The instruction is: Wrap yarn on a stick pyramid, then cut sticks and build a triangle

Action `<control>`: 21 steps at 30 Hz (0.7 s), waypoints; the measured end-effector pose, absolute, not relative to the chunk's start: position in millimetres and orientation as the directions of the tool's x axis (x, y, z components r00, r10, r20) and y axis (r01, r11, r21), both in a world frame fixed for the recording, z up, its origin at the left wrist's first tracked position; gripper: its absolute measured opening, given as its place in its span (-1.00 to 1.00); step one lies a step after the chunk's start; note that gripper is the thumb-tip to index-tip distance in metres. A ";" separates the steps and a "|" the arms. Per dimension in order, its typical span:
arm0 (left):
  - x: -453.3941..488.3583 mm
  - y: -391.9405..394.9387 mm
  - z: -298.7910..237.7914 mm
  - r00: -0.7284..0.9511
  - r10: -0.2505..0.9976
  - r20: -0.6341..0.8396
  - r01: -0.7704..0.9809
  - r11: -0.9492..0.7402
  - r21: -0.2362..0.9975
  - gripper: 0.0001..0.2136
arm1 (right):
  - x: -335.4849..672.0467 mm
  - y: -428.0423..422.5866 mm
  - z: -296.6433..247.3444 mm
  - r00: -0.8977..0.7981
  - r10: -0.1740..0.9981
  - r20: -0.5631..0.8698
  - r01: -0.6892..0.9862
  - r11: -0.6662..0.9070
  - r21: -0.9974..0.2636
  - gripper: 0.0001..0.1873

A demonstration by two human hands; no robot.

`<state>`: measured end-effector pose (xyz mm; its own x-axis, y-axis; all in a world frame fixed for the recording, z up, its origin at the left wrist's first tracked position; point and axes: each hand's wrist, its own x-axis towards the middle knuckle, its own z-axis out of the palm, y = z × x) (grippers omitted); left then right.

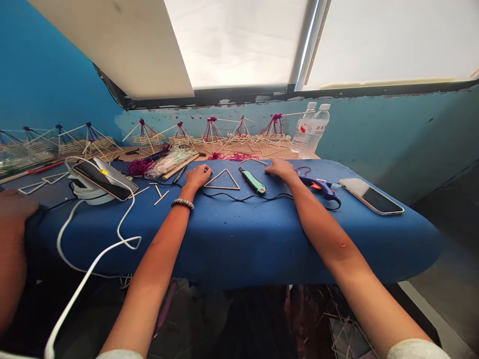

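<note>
Seen from my remote post through the head camera, a triangle of thin wooden sticks (221,181) lay flat on a blue padded board (239,249), the landmark I steered by. The left hand (197,176) sat at the triangle's left corner with its fingers (205,170) curled downward; I could not tell whether they were closed on a stick or only touching it. A beaded bracelet (182,203) circled the wrist just behind that hand. The right hand (279,169) lay open and palm-down to the right of the triangle, grasping nothing that I could see. A green utility knife (252,181) rested between that hand and the triangle. A blue hot glue gun (320,189) lay farther right, and its black cable (243,198) ran along the near side of the triangle. Loose sticks (160,197) lay left of the triangle, beyond them a phone on a white charging stand (105,179). Behind the triangle, stick pyramids bound with magenta yarn (211,132) stood along a ledge, near two water bottles (310,129). Far left of the triangle, another person's hand (15,207) rested apart from the pair. In my judgement, a frame this light called for steady fingertip pressure at its corner, with the cable kept clear of its sides.
</note>
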<state>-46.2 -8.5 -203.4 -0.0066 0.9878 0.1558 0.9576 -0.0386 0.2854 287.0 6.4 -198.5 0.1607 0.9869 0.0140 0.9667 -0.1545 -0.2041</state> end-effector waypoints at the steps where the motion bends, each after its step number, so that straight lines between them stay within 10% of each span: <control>1: -46.2 -8.6 -203.8 -0.009 0.987 0.158 0.958 -0.037 0.285 -0.68 | 287.0 6.3 -198.9 0.157 0.988 0.015 0.967 -0.150 -0.205 -0.50; 21: -45.3 -11.9 -200.8 -0.007 0.989 0.150 0.957 -0.037 0.288 -0.69 | 284.8 5.2 -199.2 0.189 0.982 0.026 0.940 -0.174 -0.294 -0.48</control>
<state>-45.3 -11.9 -200.8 -0.0071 0.9887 0.1500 0.9571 -0.0368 0.2876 284.8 5.2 -199.2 0.1894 0.9816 0.0256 0.9399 -0.1738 -0.2938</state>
